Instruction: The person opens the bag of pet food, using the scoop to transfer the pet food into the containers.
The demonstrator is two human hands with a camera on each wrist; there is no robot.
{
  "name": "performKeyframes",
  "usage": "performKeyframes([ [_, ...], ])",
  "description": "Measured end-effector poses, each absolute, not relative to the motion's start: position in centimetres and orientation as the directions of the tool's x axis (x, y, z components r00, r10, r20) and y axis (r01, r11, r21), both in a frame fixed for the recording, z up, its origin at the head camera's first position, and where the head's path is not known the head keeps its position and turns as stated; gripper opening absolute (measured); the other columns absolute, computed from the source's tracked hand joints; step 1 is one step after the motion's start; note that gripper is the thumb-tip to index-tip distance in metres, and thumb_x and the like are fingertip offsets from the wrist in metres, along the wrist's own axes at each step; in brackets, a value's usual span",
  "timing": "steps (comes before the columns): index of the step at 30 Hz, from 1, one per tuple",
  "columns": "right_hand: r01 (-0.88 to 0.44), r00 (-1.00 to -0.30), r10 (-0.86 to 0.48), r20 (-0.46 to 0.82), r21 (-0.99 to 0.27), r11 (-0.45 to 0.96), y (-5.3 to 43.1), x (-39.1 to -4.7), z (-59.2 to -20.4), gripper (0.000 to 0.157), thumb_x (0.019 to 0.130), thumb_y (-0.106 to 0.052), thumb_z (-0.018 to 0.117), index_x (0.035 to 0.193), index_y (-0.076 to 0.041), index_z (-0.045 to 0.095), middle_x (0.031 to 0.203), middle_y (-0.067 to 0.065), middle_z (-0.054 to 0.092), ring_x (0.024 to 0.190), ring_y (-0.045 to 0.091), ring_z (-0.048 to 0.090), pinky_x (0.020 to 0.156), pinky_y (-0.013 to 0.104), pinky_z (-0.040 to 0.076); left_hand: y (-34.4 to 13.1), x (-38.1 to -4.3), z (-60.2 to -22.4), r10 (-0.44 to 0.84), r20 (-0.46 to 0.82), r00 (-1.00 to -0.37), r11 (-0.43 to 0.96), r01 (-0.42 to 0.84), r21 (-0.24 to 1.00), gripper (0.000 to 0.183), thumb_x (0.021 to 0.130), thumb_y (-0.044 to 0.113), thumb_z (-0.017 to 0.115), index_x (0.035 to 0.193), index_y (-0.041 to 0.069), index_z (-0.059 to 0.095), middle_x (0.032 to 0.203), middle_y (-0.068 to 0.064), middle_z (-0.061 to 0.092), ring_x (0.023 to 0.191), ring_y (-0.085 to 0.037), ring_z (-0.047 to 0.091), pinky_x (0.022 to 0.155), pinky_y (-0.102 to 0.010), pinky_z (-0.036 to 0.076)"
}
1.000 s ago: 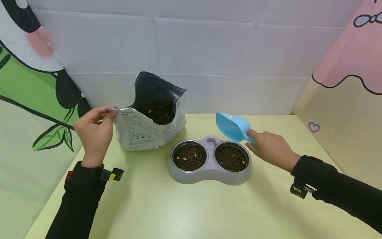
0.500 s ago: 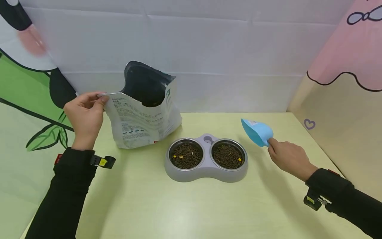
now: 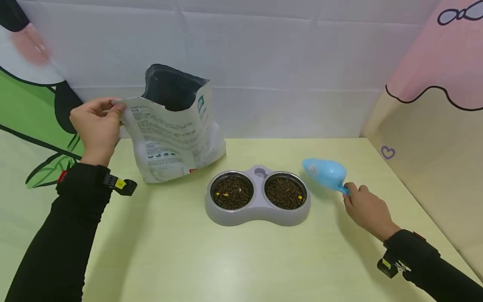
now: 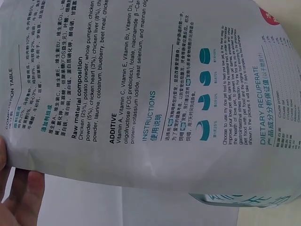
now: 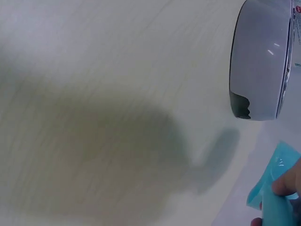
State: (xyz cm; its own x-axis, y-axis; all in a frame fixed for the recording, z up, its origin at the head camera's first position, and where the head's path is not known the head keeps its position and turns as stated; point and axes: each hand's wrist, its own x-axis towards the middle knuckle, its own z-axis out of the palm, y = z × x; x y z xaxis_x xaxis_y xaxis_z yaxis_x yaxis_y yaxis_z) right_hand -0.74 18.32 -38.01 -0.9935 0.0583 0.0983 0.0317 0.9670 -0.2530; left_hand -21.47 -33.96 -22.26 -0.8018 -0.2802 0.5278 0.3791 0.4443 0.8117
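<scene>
My left hand [image 3: 98, 128] pinches the top left corner of a white pet food bag [image 3: 170, 142], whose mouth gapes with a dark inside. Its printed back fills most of the left wrist view, where the fingers [image 4: 23, 197] show at the lower left. In my right hand [image 3: 370, 212] is the handle of a blue scoop [image 3: 326, 173], held above the table with its rounded underside turned up. The scoop [image 5: 277, 207] also appears at the right wrist view's lower right. Between the hands sits a grey double pet bowl [image 3: 258, 214], both bowls filled with brown kibble [image 3: 284, 193].
A pale yellow table [image 3: 226, 260] carries everything. Behind it hangs a white cloth wall [image 3: 264, 63]. Printed side panels stand at the left and right, the right one beige [image 3: 430, 159] and pink.
The left hand has lifted the bag's corner, and the bag stands taller, its contents hidden from view. The right hand has moved right, away from the bowls, and turned the scoop over.
</scene>
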Motion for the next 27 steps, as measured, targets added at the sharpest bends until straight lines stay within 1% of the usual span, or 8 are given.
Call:
performKeyframes([
  [2,0.047,-0.994,0.072,0.081,-0.276,0.96,18.3,-0.6,-38.9,0.033,0.094,-0.021,0.041,0.118,0.001,0.041,0.073,0.009,0.04,0.053,0.018,0.034,0.039,0.031,0.028,-34.0,-21.6,-22.0,-0.283,0.516,-0.809,0.433,0.372,0.821,0.015,0.081,0.019,0.067,0.093,0.009,0.069,0.092,0.001,0.061,0.077,-0.011,0.057,0.063,-0.012,0.045],
  [7,0.066,-0.994,0.09,0.065,-0.314,0.947,18.3,-0.3,-40.9,0.034,0.093,-0.019,0.041,0.119,0.003,0.039,0.075,0.011,0.039,0.056,0.019,0.035,0.041,0.03,0.028,-34.0,-21.5,-21.6,-0.294,0.495,-0.818,0.404,0.363,0.84,0.016,0.081,0.02,0.066,0.094,0.011,0.069,0.094,-0.001,0.06,0.08,-0.012,0.057,0.062,-0.013,0.045],
  [9,0.065,-0.994,0.091,0.066,-0.321,0.945,18.2,-0.2,-41.7,0.034,0.093,-0.018,0.041,0.118,0.003,0.039,0.074,0.011,0.038,0.056,0.02,0.034,0.041,0.03,0.028,-33.9,-21.4,-21.6,-0.297,0.495,-0.817,0.403,0.362,0.84,0.016,0.081,0.02,0.067,0.094,0.013,0.069,0.095,0.0,0.06,0.081,-0.012,0.057,0.063,-0.013,0.045],
  [12,0.067,-0.993,0.094,0.064,-0.334,0.94,18.1,0.1,-42.6,0.033,0.092,-0.017,0.041,0.117,0.003,0.039,0.074,0.011,0.037,0.057,0.02,0.034,0.042,0.029,0.027,-33.7,-21.2,-22.0,-0.287,0.518,-0.806,0.42,0.38,0.824,0.015,0.081,0.02,0.067,0.093,0.013,0.069,0.093,0.001,0.061,0.08,-0.012,0.057,0.063,-0.013,0.045],
  [18,0.092,-0.995,0.096,-0.008,-0.35,0.932,17.6,-0.2,-42.7,0.031,0.092,-0.017,0.043,0.116,0.003,0.038,0.075,0.012,0.035,0.057,0.021,0.033,0.043,0.03,0.027,-33.9,-21.1,-22.9,-0.265,0.556,-0.788,0.445,0.412,0.795,0.014,0.081,0.018,0.067,0.093,0.011,0.069,0.087,0.002,0.061,0.074,-0.011,0.057,0.062,-0.013,0.046],
  [27,0.121,-0.991,0.092,-0.101,-0.345,0.931,17.2,-1.0,-42.1,0.03,0.089,-0.016,0.044,0.11,0.006,0.04,0.078,0.01,0.042,0.064,0.021,0.039,0.046,0.03,0.032,-34.1,-20.9,-22.6,-0.202,0.57,-0.796,0.444,0.444,0.778,0.018,0.083,0.017,0.065,0.1,0.012,0.067,0.092,0.001,0.061,0.077,-0.01,0.059,0.065,-0.016,0.046],
])
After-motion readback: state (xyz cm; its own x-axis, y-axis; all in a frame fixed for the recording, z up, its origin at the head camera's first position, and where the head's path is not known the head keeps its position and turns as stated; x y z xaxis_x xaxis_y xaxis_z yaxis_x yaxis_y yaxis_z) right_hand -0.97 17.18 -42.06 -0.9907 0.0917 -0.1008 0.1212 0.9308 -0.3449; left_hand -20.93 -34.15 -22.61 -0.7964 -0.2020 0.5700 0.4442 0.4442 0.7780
